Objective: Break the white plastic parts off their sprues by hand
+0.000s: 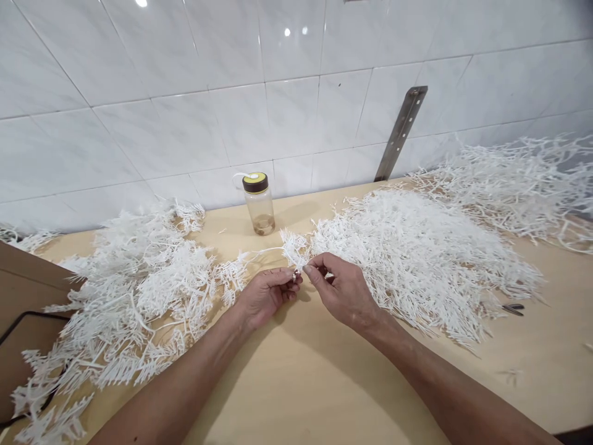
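Near the table's middle, my left hand pinches the lower end of a white plastic sprig. Close beside it, my right hand has thumb and index finger together at the sprig's base; the fingertips nearly meet those of the left. A thin white stem runs leftward from the sprig. To the left spreads a tangled heap of white branched sprigs. A dense pile of small white sprigs lies right behind my right hand. The exact joint between the fingertips is too small to make out.
A clear bottle with a dark and yellow lid stands near the tiled wall. Behind the right pile, a metal strip leans on the wall. Longer white branches lie far right; small snips rest nearer. A cardboard box stands left.
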{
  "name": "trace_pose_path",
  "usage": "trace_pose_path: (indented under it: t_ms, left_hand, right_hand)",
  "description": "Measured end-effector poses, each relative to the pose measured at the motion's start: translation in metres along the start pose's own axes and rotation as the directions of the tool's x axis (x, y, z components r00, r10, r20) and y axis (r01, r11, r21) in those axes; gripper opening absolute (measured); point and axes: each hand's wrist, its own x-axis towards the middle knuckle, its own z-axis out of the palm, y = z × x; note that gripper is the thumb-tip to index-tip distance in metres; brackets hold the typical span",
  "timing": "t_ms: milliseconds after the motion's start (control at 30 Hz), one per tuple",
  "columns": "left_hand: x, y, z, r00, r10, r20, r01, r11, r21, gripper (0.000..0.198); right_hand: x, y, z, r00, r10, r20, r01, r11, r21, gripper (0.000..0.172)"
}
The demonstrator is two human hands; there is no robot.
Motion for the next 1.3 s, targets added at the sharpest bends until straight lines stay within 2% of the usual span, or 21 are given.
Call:
trace_pose_path:
  t_ms: [167, 433, 600, 767, 867, 1000, 1300]
  left_hand:
    - [-0.0017, -0.0023, 0.0031, 0.998, -0.040, 0.043, 0.042, 0.998, -0.047, 0.015]
    - [0.0013, -0.0056, 0.0040, 0.999, -0.006, -0.036, 0.004, 0.997, -0.075, 0.016]
    - [0.0034, -0.0057, 0.0025, 0.995, 0.045, -0.090, -0.052, 0.996, -0.075, 0.015]
    - [0.0000, -0.0040, 0.0050, 0.998, 0.053, -0.018, -0.053, 0.998, -0.046, 0.015]
    - [-0.0016, -0.0036, 0.0070, 0.999, 0.041, 0.008, -0.040, 0.996, -0.084, 0.019]
    - [-0.0009, -0.0046, 0.0076, 0.999, 0.023, -0.035, -0.027, 0.989, -0.147, 0.022]
    - [-0.0011, -0.0087, 0.0085, 0.998, 0.019, -0.064, -0.027, 0.992, -0.122, 0.020]
  right_hand:
    - [0.0026, 0.0017, -0.0017, 0.983, 0.160, 0.087, -0.171, 0.977, 0.126, 0.029]
    - [0.0060, 0.0018, -0.0036, 0.951, 0.249, 0.181, -0.284, 0.936, 0.206, 0.031]
    - [0.0067, -0.0051, -0.0082, 0.942, 0.269, 0.200, -0.310, 0.926, 0.214, 0.030]
    - [0.0074, -0.0064, -0.0093, 0.936, 0.290, 0.198, -0.331, 0.917, 0.222, 0.029]
    - [0.0074, -0.0059, -0.0094, 0.939, 0.288, 0.190, -0.327, 0.920, 0.218, 0.029]
    - [0.0064, -0.0040, -0.0084, 0.946, 0.249, 0.206, -0.298, 0.921, 0.251, 0.029]
    - [0.0062, 0.0004, -0.0033, 0.957, 0.210, 0.202, -0.270, 0.900, 0.343, 0.022]
